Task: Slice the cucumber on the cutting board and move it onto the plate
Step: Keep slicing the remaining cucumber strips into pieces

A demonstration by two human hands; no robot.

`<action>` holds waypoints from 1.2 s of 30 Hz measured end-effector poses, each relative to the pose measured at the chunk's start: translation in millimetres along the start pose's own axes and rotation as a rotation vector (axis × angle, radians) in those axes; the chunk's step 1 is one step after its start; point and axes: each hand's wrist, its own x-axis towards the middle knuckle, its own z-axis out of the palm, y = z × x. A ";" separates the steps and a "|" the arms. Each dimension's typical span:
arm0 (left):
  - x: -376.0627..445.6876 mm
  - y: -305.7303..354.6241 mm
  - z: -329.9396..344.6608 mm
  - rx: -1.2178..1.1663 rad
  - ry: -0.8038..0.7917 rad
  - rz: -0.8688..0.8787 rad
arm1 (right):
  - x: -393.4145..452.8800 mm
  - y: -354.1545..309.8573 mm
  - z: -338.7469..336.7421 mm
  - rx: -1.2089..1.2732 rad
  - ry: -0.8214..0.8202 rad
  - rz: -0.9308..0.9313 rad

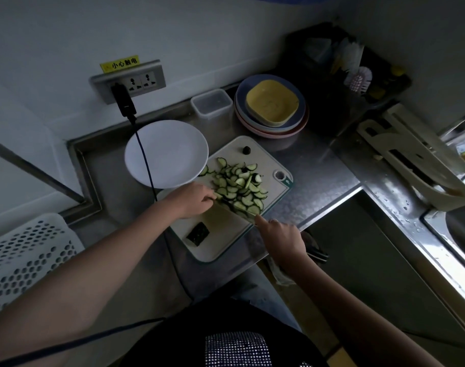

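A pale cutting board (220, 242) lies on the steel counter. A pile of thin cucumber slices (239, 185) covers its far half. My left hand (197, 201) has its fingers curled on a small cucumber piece (218, 195) at the pile's near left edge. My right hand (281, 238) grips a knife, index finger stretched along the blade (240, 211), which lies against the pile's near side. A white plate (168, 152), with nothing on it, sits just left of the board's far end. A dark peel piece (198, 233) and a stem end (246, 149) lie apart on the board.
A stack of coloured plates (272, 107) and a clear lidded box (211, 103) stand behind the board. A black cable (144, 154) hangs from the wall socket across the plate. A white perforated basket (27, 255) is at left, a sink (459, 234) at right.
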 end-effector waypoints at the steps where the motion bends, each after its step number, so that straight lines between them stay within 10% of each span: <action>1: 1.6 0.4 0.4 -0.012 -0.009 -0.009 | 0.3 0.2 0.6 0.004 0.002 0.002; 6: 5.0 -7.2 6.4 -0.083 0.059 -0.091 | -1.4 3.9 4.8 0.040 0.024 0.011; 12: -51.6 -3.5 47.5 -0.117 0.602 -0.070 | -10.5 -7.0 17.4 0.368 0.133 0.138; 16: -83.3 -0.3 87.9 0.029 0.579 0.004 | -7.5 -26.9 19.1 0.776 0.110 0.295; 30: -92.5 3.6 107.6 -0.084 0.504 -0.160 | 28.5 -39.6 -1.9 0.496 -0.048 -0.001; 36: -94.6 -1.1 109.3 -0.066 0.476 -0.149 | 27.7 -1.6 3.3 0.403 -0.026 0.154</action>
